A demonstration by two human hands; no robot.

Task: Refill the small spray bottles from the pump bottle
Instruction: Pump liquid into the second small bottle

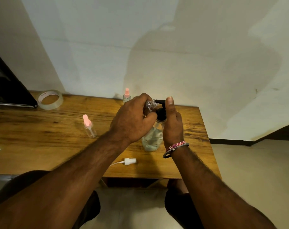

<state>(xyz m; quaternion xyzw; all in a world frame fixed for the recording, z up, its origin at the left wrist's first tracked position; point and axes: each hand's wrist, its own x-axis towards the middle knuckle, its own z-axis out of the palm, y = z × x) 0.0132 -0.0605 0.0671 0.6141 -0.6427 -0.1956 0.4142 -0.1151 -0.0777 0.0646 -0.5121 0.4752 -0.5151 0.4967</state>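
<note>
So that liquid lands inside, an open vial [150,104] is gripped by the left hand [132,119] under the spout of the pump bottle [154,133], which is clasped by the right hand [172,124], thumb on its head.

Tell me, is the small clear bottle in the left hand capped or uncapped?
Uncapped: the small clear bottle shows a bare neck; a white spray cap lies on the table.

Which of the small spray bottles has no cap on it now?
The small clear spray bottle held in the left hand at the black pump spout; the two standing on the table keep pink caps.
</note>
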